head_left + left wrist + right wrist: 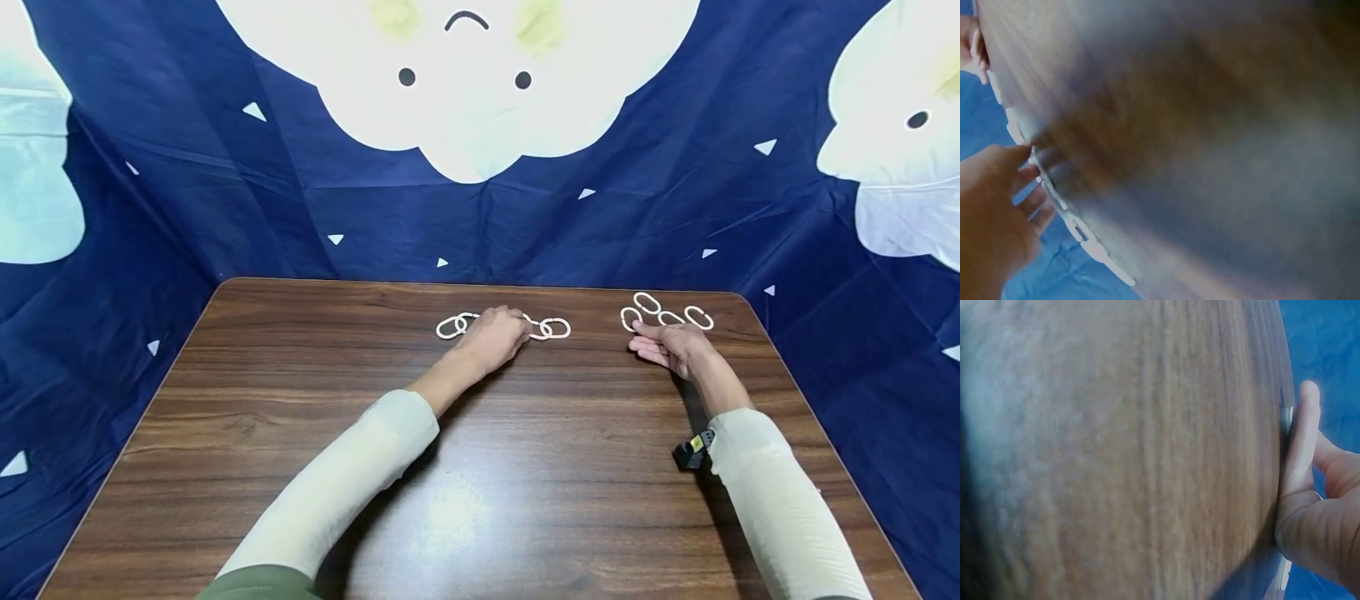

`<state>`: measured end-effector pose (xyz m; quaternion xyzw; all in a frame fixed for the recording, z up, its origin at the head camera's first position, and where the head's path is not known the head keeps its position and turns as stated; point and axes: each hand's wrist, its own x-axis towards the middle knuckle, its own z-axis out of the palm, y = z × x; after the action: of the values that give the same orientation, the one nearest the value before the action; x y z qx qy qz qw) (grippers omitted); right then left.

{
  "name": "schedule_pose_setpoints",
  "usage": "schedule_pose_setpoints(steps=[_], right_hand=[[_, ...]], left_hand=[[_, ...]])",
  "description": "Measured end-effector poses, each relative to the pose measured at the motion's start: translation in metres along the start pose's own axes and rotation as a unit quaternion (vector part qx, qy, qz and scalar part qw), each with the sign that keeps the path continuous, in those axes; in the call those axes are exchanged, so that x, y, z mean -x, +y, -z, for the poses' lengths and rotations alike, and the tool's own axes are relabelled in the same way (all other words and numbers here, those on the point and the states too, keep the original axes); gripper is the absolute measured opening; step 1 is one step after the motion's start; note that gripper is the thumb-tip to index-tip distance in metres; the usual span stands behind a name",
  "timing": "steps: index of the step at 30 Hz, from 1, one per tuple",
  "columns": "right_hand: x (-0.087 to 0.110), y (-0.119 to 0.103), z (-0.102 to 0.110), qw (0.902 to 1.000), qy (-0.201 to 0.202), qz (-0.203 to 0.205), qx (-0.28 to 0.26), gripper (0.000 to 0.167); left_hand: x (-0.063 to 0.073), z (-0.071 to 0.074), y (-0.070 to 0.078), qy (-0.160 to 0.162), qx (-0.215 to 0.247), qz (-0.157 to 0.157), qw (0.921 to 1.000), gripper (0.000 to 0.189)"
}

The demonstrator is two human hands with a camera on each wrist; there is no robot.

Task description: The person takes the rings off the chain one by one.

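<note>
Several white plastic links are joined in a short chain (556,328) near the table's far edge. My left hand (495,337) is over the chain's middle and hides that part. In the left wrist view, the thumb and bent fingers of the left hand (1004,200) pinch a link of the chain (1085,237). Farther right, my right hand (675,343) reaches to several loose oval links. Its thumb is at the left loose link (628,319), and its other fingers extend below. The right wrist view shows the right hand (1319,506) beside the table edge with fingers straight.
Other loose links include the upper link (647,303) and the far-right link (699,317). The dark wooden table (525,450) ends just beyond the links, against a blue cloth backdrop (480,225). A small black device (692,450) is at the right sleeve.
</note>
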<state>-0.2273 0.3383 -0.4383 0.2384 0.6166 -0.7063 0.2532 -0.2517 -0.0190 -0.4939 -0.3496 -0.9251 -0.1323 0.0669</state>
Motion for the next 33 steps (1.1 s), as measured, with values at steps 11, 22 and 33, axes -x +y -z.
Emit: schedule_pose_setpoints(steps=[11, 22, 33], right_hand=[[0.007, 0.003, -0.011, 0.9981, 0.024, 0.032, 0.046, 0.021], [0.002, 0.011, -0.059, 0.9734, -0.010, 0.109, 0.201, 0.023], [-0.011, 0.008, -0.106, 0.9616, -0.024, 0.131, 0.240, 0.049]], left_hand=[[-0.012, -0.028, -0.008, -0.014, -0.014, 0.027, 0.9994, 0.027], [-0.007, -0.026, -0.001, -0.016, -0.002, 0.041, 0.9990, 0.033], [-0.007, -0.026, 0.001, -0.010, -0.010, 0.059, 0.9981, 0.031]])
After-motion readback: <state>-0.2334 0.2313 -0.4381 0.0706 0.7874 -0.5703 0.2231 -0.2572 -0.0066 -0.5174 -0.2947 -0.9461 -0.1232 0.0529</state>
